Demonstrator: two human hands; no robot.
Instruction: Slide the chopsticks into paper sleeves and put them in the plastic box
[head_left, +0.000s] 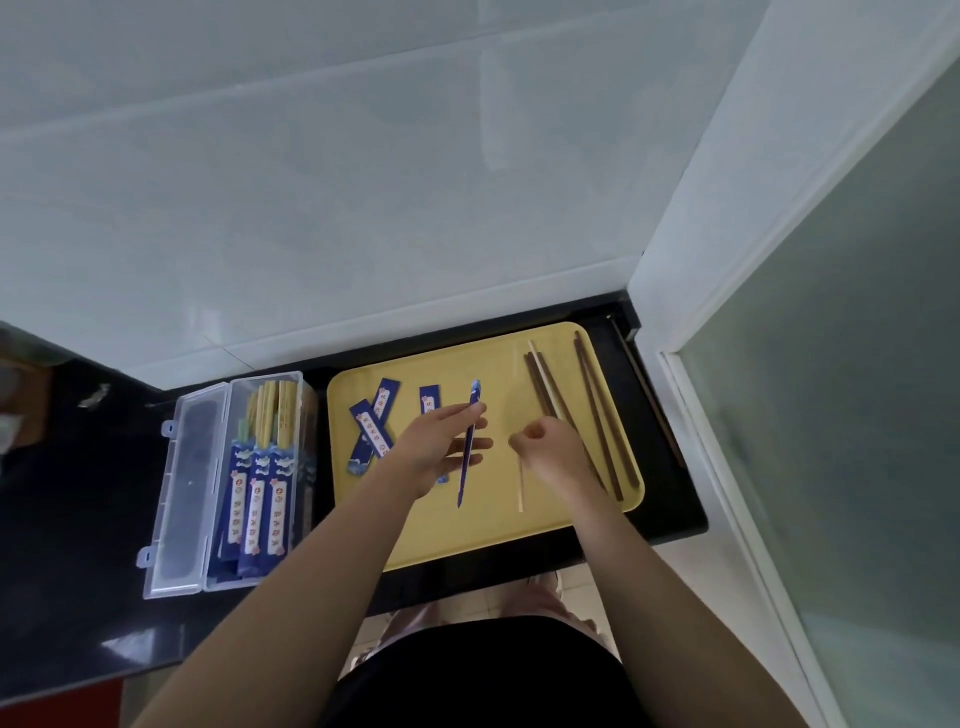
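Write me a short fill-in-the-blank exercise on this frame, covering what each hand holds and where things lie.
1. The left hand holds a dark blue paper ____ edge-on above the yellow plastic tray.
2. The right hand pinches a pale, light-coloured ____.
3. Sleeved chopsticks lie in the clear plastic box, which sits to the ____ of the tray.
4. The loose dark brown wooden chopsticks lie on the tray's ____ side.

Missing words: sleeve; chopstick; left; right
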